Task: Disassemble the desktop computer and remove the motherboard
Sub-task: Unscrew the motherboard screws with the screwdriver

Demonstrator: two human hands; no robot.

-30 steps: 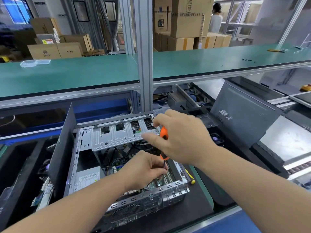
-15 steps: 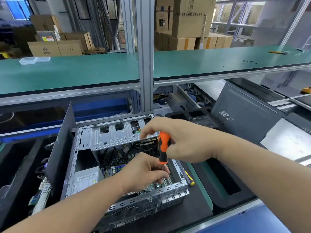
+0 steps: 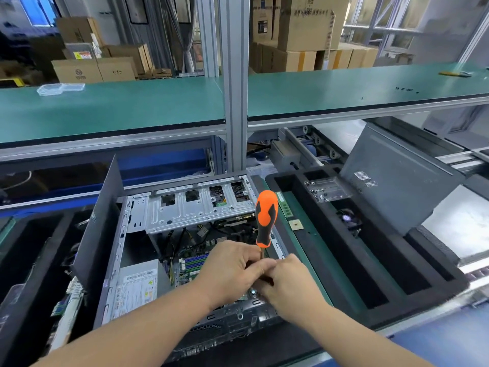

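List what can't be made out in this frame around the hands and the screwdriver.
Head view only:
- Screwdriver tip and any screw: hidden behind both hands.
- Left hand and right hand fingers: closed around the shaft, exact grip unclear.
- Motherboard: mostly covered by hands and drive cage.
- Power supply label: text too small.
- Parts in the clear tray: too small.
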